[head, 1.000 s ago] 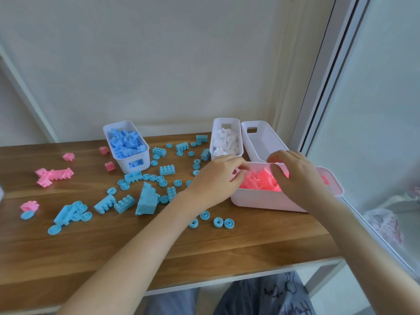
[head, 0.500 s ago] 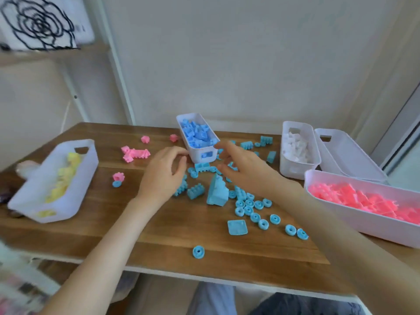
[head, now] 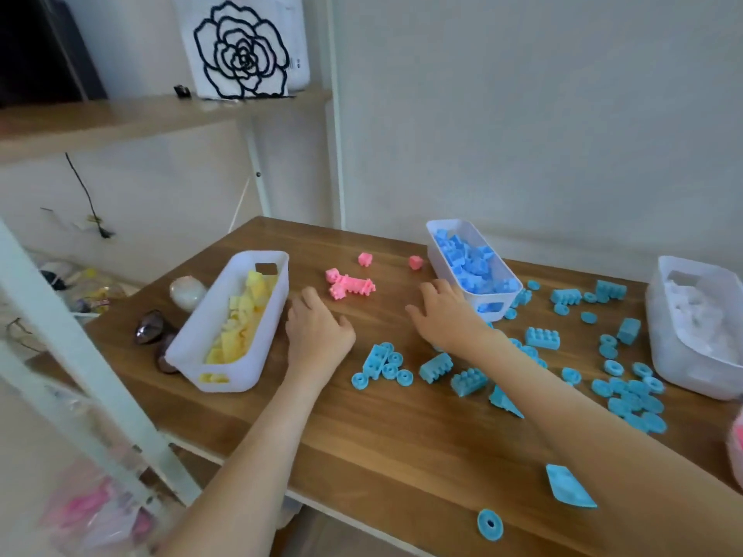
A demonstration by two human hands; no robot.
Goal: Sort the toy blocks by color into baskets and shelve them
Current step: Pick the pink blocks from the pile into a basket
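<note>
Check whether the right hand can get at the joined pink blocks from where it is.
Probably yes: the right hand is open, and only bare table lies between it and the joined pink blocks.

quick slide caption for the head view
Left hand and right hand reach toward pink blocks between yellow basket and blue basket; loose blue blocks dot the table.

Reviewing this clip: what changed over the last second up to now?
Both hands left the pink-filled basket on the right and moved left across the wooden table. The left hand is now beside the white basket of yellow blocks, the right hand beside the white basket of blue blocks, neither holding anything. Baskets and loose pink joined blocks appear unmoved.
</note>
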